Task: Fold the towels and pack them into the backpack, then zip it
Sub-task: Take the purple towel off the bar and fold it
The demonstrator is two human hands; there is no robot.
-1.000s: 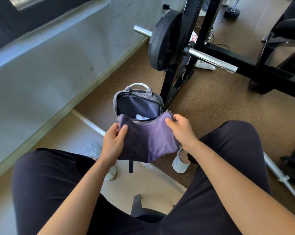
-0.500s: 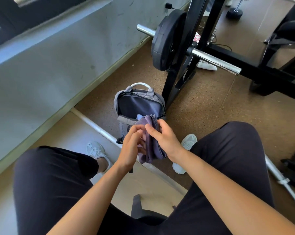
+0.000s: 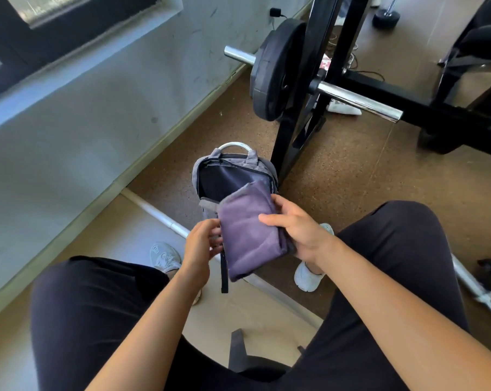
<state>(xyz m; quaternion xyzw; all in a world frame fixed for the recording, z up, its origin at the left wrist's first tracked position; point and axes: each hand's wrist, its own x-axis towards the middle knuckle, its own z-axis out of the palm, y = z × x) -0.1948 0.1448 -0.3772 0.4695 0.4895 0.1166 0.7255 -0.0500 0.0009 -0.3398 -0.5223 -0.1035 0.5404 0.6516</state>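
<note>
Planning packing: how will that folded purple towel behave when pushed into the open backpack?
Probably floppy: the folded purple towel hangs below the right hand. Likely light, since one edge grip holds it. Should compress; it looks soft.

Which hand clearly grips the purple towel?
The right hand: its thumb lies on top of the folded purple towel, fingers wrapped under its right edge. The left hand sits at the left edge; whether it pinches is unclear.
</note>
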